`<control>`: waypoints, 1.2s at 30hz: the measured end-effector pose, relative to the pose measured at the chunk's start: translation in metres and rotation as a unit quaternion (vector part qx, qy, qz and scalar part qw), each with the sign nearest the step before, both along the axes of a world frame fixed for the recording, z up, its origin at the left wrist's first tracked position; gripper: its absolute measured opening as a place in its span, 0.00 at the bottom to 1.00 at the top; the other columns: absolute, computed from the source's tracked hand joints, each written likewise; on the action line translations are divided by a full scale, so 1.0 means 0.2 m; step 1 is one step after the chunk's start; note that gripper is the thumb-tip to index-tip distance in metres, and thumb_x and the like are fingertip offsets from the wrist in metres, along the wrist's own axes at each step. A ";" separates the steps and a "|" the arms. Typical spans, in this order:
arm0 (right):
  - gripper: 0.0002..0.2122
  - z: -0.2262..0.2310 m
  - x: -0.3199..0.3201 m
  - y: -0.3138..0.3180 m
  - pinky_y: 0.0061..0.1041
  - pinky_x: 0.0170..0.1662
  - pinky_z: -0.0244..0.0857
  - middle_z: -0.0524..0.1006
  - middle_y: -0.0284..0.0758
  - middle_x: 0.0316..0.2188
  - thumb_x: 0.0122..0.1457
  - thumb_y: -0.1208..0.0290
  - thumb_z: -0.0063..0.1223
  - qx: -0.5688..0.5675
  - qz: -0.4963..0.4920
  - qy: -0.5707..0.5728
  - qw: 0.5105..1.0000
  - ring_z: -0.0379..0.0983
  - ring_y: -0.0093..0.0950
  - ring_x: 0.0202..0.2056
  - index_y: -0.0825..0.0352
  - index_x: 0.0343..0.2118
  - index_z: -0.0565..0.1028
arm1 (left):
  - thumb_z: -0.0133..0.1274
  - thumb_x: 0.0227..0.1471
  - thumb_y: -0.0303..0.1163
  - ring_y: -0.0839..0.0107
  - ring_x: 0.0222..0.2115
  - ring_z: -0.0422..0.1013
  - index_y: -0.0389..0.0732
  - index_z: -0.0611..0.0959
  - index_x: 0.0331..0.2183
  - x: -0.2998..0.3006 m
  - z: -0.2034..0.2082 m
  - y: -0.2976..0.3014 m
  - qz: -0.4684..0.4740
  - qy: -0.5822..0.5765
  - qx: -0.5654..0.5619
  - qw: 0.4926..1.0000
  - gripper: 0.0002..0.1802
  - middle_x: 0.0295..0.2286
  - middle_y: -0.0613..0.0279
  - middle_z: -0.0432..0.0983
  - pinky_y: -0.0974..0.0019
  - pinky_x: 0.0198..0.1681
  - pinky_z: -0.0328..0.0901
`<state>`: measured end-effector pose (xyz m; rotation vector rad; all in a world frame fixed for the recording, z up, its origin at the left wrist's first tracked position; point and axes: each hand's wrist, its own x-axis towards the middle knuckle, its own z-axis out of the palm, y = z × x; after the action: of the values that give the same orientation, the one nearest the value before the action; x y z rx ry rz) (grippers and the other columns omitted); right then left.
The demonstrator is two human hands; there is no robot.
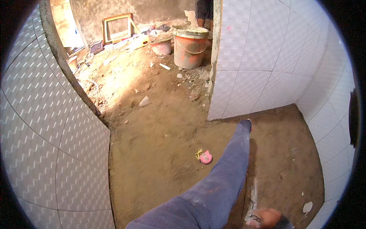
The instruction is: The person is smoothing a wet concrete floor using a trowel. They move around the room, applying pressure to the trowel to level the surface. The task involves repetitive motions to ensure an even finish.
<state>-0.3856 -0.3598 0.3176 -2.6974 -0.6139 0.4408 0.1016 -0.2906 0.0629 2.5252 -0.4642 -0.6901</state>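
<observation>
My left arm in a blue sleeve (213, 187) reaches far out across the sandy floor. Only a sliver of my left hand (250, 127) shows past the cuff, close to the foot of the tiled wall, so its fingers are hidden. Down at the lower edge, my right hand (268, 216) is closed around the near end of a long, sand-smeared bar (254, 192), patched with white. This bar lies along the ground beside the sleeve, partly covered by it. To the left of the sleeve, a pink tape measure (206, 157) with a yellow cord rests on the sand.
Pale textured tile walls (76, 137) rise on both sides. Beyond the doorway stand a dirty bucket (190, 47), a smaller tub (161, 46) and a yellow frame (117, 27), among rubble. A person's legs (204, 17) show behind the bucket. A white scrap (307, 207) lies at right.
</observation>
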 end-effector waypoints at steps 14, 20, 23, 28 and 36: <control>0.15 0.18 0.23 0.05 0.39 0.44 0.69 0.79 0.44 0.40 0.57 0.63 0.55 0.044 -0.137 0.067 0.987 0.77 0.42 0.40 0.63 0.45 0.77 | 0.66 0.38 0.49 0.54 0.48 0.73 0.41 0.82 0.46 0.01 0.08 0.08 -0.002 0.006 -0.002 1.000 0.33 0.48 0.51 0.76 0.51 0.51 0.68; 0.23 0.06 0.34 -0.15 0.37 0.50 0.68 0.80 0.44 0.40 0.55 0.48 0.58 -0.090 -0.122 0.167 0.974 0.77 0.42 0.44 0.61 0.47 0.78 | 0.67 0.37 0.49 0.53 0.49 0.73 0.39 0.81 0.47 0.01 0.10 0.14 0.002 0.002 -0.001 1.000 0.36 0.49 0.50 0.76 0.51 0.52 0.68; 0.21 -0.03 0.43 -0.28 0.37 0.47 0.70 0.81 0.44 0.36 0.54 0.48 0.57 -0.057 -0.129 0.166 0.976 0.78 0.42 0.41 0.61 0.43 0.80 | 0.67 0.36 0.50 0.53 0.49 0.72 0.39 0.80 0.47 0.00 0.12 0.19 0.002 -0.003 0.007 1.000 0.37 0.49 0.50 0.75 0.51 0.52 0.68; 0.23 -0.13 0.51 -0.44 0.35 0.49 0.69 0.80 0.41 0.42 0.55 0.48 0.57 -0.161 -0.209 0.185 0.947 0.77 0.39 0.45 0.60 0.47 0.78 | 0.68 0.36 0.50 0.52 0.50 0.72 0.37 0.80 0.48 -0.03 0.12 0.16 -0.027 -0.005 0.009 1.000 0.39 0.50 0.50 0.75 0.50 0.52 0.67; 0.25 -0.35 0.52 -0.50 0.35 0.49 0.68 0.79 0.37 0.44 0.59 0.48 0.52 0.023 -0.130 0.245 0.960 0.75 0.31 0.44 0.60 0.53 0.75 | 0.59 0.42 0.57 0.56 0.33 0.76 0.41 0.86 0.32 0.12 -0.14 0.37 -0.049 -0.178 -0.011 0.983 0.27 0.32 0.51 0.81 0.51 0.38 0.69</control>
<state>-0.2825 -0.4606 0.2485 -2.4344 -0.1253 0.9626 0.1257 -0.2170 0.0353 2.6248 -0.7169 -0.2611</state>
